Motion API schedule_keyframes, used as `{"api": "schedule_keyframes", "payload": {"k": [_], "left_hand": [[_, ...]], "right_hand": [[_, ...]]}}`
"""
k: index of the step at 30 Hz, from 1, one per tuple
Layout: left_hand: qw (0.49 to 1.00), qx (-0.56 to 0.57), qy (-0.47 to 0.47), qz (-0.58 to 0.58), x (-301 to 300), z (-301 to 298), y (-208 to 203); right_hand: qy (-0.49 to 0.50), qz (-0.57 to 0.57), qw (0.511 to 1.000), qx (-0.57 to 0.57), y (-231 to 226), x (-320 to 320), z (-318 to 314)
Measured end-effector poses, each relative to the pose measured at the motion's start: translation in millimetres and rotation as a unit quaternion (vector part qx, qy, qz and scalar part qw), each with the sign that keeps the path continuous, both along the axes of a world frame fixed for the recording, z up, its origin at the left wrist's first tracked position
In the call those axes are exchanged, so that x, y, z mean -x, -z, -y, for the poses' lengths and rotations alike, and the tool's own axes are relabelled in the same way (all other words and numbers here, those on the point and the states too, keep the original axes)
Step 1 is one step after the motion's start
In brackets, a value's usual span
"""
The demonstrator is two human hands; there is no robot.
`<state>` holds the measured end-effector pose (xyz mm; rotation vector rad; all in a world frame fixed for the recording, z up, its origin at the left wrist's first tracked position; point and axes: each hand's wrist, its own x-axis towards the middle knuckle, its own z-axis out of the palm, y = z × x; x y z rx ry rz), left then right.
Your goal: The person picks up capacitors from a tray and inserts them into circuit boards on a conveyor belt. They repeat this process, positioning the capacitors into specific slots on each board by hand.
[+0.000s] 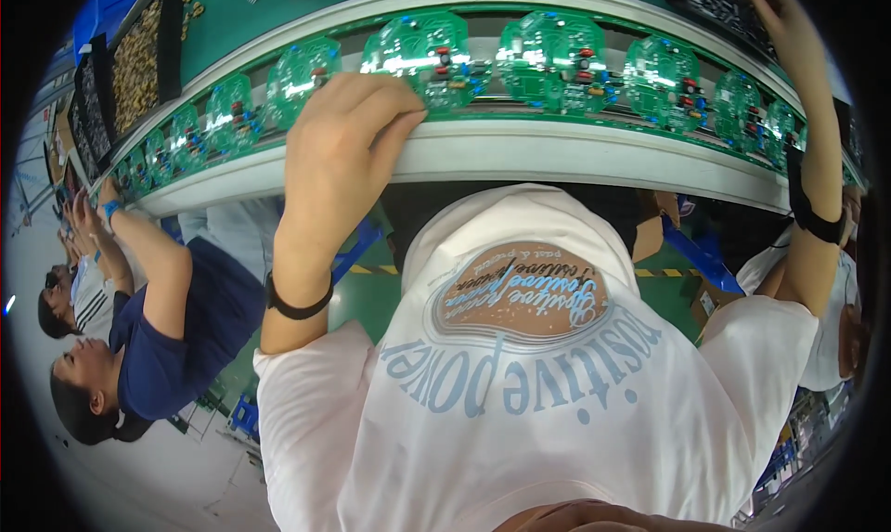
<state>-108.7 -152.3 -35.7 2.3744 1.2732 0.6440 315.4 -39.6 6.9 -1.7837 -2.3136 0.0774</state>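
Note:
Green circuit boards (429,60) with red, blue and yellow components stand in a row along a conveyor rail (557,149) across the far side. My left hand (348,133) is over the rail at the near edge of one board. Its fingers are bent and pressed together, and whatever they may hold is hidden. Up at the far right, my right hand (778,10) reaches beside a bin of small dark parts (722,5). One digit stretches out toward the bin, while the frame edge cuts off part of the hand.
A bin of yellowish parts (147,58) stands at far left, with loose pieces beside it on the green bench (269,32). To the left, a co-worker in a dark blue shirt (200,318) works at the same line. Another person in white (831,318) is at the right.

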Motion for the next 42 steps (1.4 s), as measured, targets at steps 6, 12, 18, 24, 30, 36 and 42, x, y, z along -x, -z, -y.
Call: {"api": "schedule_keyframes", "payload": {"k": [6,12,18,24,30,36,42], "left_hand": [[0.996,-0.033,0.022,-0.084,-6,2,-13],[0.989,-0.035,0.06,-0.133,-17,-16,-41],[0.986,-0.059,0.121,-0.096,-57,-59,-64],[0.942,-0.203,0.261,-0.053,-137,-127,-53],[0.929,-0.264,0.249,-0.077,-221,-182,-30],[0.956,-0.212,0.196,-0.057,-256,-200,-20],[0.948,-0.239,0.211,0.026,-254,-209,-17]], "right_hand": [[0.028,-0.289,0.953,0.086,-14,6,12],[0.052,-0.519,0.831,0.194,-19,1,43],[0.063,-0.55,0.81,0.193,-17,-5,73],[-0.014,-0.505,0.84,0.199,13,-20,82],[-0.014,-0.513,0.843,0.161,11,17,97],[0.033,-0.541,0.822,0.175,16,50,109],[0.046,-0.524,0.84,0.136,28,101,112]]}}
